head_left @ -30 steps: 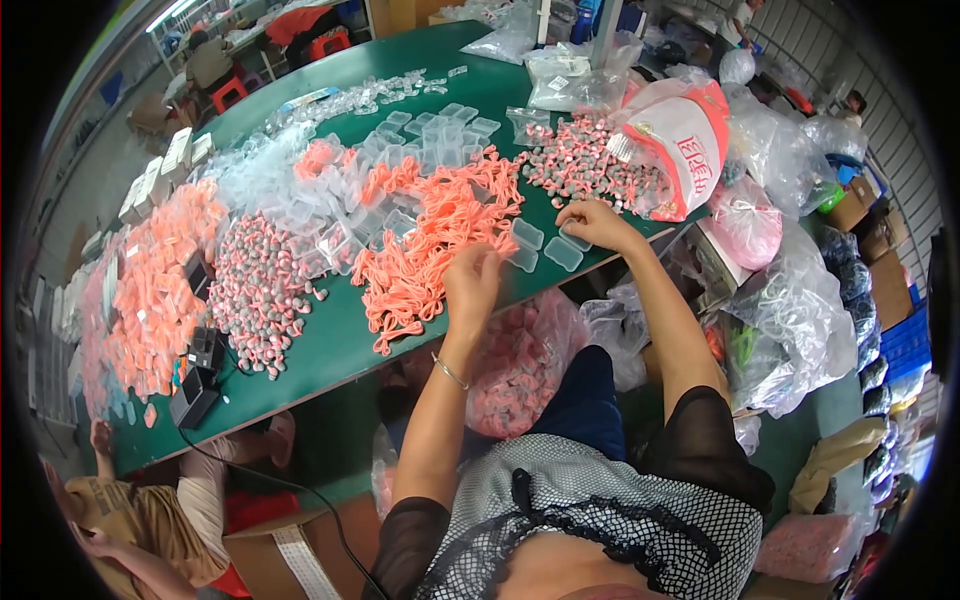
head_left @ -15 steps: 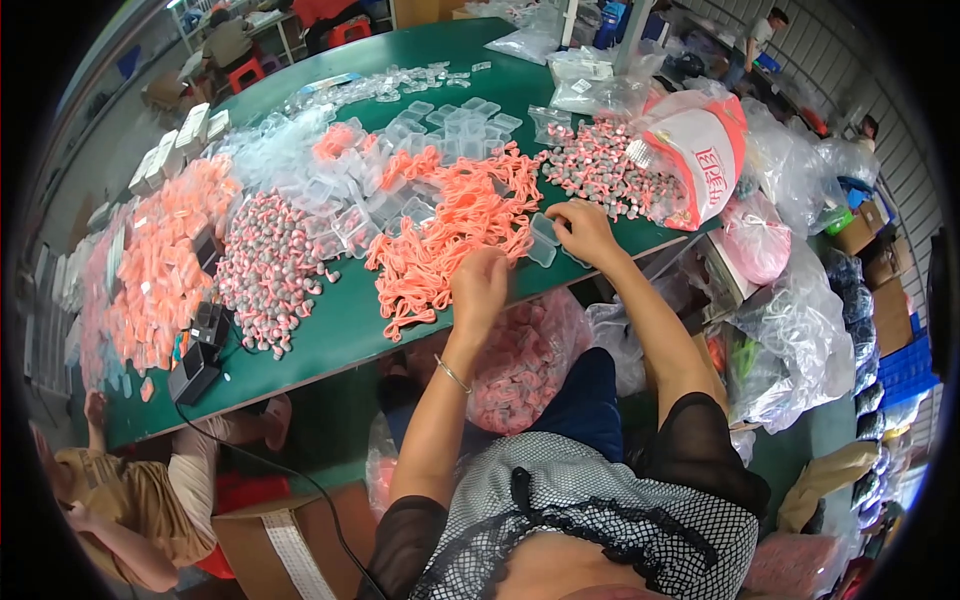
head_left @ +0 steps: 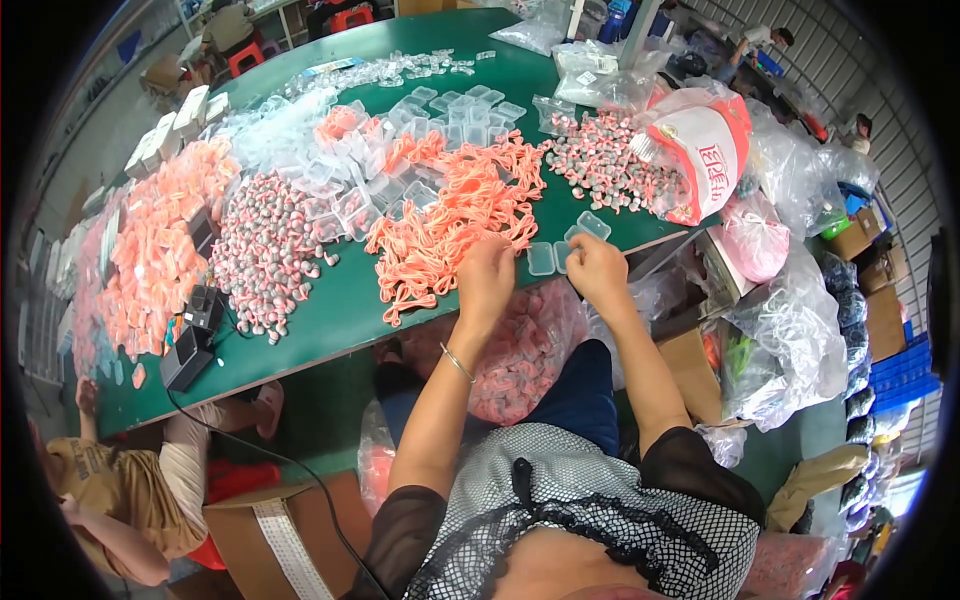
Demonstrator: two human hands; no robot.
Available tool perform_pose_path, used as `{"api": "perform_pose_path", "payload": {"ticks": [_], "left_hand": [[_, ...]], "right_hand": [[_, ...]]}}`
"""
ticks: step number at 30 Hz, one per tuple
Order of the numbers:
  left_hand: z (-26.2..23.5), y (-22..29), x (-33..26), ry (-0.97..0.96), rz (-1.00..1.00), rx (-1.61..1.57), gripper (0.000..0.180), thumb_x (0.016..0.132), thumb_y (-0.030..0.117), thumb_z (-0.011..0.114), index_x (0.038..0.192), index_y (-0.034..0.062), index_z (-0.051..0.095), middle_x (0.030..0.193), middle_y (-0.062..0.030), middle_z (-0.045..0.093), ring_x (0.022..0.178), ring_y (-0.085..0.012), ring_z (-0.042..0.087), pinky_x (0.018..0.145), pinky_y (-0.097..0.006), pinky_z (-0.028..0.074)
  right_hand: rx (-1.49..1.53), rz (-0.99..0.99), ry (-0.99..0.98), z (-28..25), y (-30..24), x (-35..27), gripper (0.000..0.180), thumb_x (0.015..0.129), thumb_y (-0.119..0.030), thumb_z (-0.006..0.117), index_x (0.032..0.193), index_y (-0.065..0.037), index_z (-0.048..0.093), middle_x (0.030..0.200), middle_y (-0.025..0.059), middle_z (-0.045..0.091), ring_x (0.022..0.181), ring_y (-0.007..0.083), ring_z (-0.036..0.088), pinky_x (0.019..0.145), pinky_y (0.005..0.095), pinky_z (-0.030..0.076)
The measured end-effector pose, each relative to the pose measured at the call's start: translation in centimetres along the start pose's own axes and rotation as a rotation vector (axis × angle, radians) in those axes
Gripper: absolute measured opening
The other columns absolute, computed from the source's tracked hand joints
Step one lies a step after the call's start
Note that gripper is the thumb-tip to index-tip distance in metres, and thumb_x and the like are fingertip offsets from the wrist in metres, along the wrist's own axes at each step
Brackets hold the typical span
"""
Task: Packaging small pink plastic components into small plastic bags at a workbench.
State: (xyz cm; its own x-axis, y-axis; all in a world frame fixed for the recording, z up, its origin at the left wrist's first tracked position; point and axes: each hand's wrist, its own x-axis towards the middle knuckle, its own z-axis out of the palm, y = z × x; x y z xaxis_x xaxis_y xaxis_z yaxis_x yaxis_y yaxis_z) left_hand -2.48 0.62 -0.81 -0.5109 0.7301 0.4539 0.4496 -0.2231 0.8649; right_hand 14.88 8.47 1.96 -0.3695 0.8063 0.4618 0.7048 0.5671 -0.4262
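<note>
My left hand (head_left: 486,280) is at the near edge of a pile of orange elastic cords (head_left: 460,210), fingers curled together; whatever they pinch is hidden. To its right, my right hand (head_left: 599,272) bends over the table edge, its fingertips closed at the rim of a small clear plastic box (head_left: 563,256). Another clear box piece (head_left: 541,259) lies flat between my hands. Just beyond the right fingers sits a further clear box (head_left: 593,225).
Small grey-and-pink pieces form a heap (head_left: 265,250) at left and another (head_left: 605,165) by a red-and-white bag (head_left: 705,155). Clear boxes (head_left: 470,125) lie behind the cords. A black device (head_left: 190,355) with a cable stands near the front edge; a person (head_left: 120,490) sits at lower left.
My right hand has come down nearer to me, and the clear boxes beside it have shifted. My left hand has moved slightly right, its fingers still curled.
</note>
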Motion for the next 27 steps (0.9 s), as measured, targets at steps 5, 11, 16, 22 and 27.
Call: {"api": "perform_pose_path", "payload": {"ticks": [5,11,16,22,27], "left_hand": [[-0.2,-0.3,-0.1,0.001,0.071,0.056,0.011,0.085,0.005,0.066,0.094,0.0,0.067,0.083,-0.0157,0.065,0.074,-0.0285,0.063,0.069,-0.037,0.051],[-0.1,0.2,-0.3,-0.042,0.065,0.085,0.01,0.083,0.006,0.066,0.092,0.001,0.066,0.086,-0.0178,0.063,0.08,-0.0368,0.063,0.071,-0.043,0.051],[-0.2,0.2,-0.4,-0.032,0.115,0.147,0.01,0.084,0.004,0.067,0.092,-0.0001,0.068,0.081,-0.0153,0.063,0.07,-0.0278,0.063,0.065,-0.037,0.051],[-0.2,0.2,-0.5,-0.023,0.13,0.141,0.009,0.083,0.004,0.067,0.091,-0.0003,0.067,0.08,-0.0149,0.062,0.069,-0.0283,0.063,0.064,-0.037,0.05],[-0.2,0.6,-0.6,-0.048,0.077,0.122,0.007,0.083,0.006,0.065,0.089,0.0012,0.066,0.086,-0.0171,0.062,0.078,-0.0363,0.062,0.07,-0.043,0.051]], "right_hand": [[-0.025,-0.012,-0.061,0.1,-0.2,-0.8,0.016,0.078,-0.014,0.059,0.089,-0.006,0.068,0.085,0.0145,0.066,0.077,0.0346,0.065,0.067,0.045,0.052],[0.057,-0.131,-0.202,-2.0,1.0,-1.3,0.024,0.078,-0.013,0.065,0.101,-0.005,0.067,0.097,0.0112,0.061,0.093,0.0302,0.061,0.077,0.0402,0.051],[0.197,-0.151,-0.324,-3.4,1.2,-1.0,0.035,0.075,-0.018,0.074,0.107,-0.004,0.066,0.099,0.0103,0.059,0.096,0.0291,0.06,0.082,0.0384,0.05],[0.09,-0.205,-0.291,-3.3,1.7,-1.1,0.045,0.069,-0.031,0.082,0.103,-0.004,0.067,0.095,0.0094,0.06,0.094,0.0301,0.06,0.081,0.0393,0.049],[-0.101,-0.368,-0.02,-1.8,1.8,-0.8,0.038,0.068,-0.037,0.082,0.085,-0.007,0.065,0.082,0.0073,0.059,0.083,0.0277,0.059,0.072,0.0395,0.047]]}}
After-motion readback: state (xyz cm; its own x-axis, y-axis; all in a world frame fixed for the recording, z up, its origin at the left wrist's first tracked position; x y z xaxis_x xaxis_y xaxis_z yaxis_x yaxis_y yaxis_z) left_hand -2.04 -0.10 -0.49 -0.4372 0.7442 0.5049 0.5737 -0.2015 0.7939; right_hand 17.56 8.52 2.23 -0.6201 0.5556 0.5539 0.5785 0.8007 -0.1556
